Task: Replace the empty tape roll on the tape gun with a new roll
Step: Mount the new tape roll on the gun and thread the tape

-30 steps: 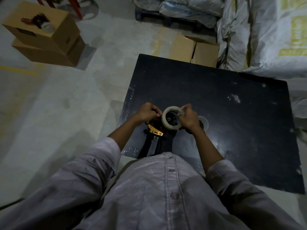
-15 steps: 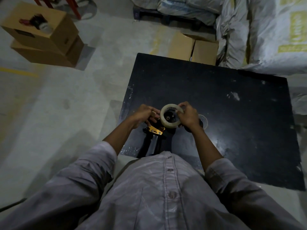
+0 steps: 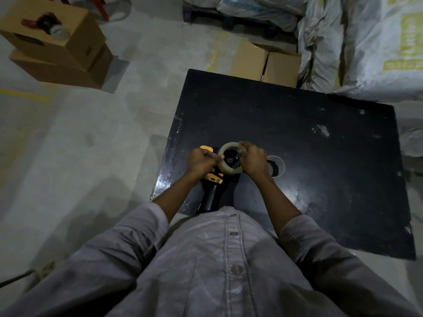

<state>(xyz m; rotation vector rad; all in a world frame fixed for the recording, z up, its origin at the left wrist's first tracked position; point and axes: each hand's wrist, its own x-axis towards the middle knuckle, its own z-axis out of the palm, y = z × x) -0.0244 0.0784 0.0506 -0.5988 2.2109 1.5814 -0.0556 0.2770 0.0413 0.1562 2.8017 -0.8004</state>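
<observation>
A black and yellow tape gun (image 3: 212, 191) lies on the black table (image 3: 320, 179) near its front left corner, handle pointing toward me. A new roll of clear tape (image 3: 229, 168) sits around the gun's black hub. My right hand (image 3: 253, 161) grips the roll at its right rim. My left hand (image 3: 201, 162) pinches at the roll's left edge, over the gun's yellow front part; what its fingertips hold is too small to tell. A second roll, thin and pale (image 3: 278, 167), lies flat on the table just right of my right hand, partly hidden.
Two stacked cardboard boxes (image 3: 52, 49) stand on the floor at far left, with another tape gun on top. More boxes (image 3: 265, 62) and large white sacks (image 3: 366, 42) crowd the table's far side. Concrete floor lies to the left.
The camera has shifted a little. My left hand has moved closer to the roll's left edge, uncovering a yellow part of the gun above it. My right hand stays on the roll.
</observation>
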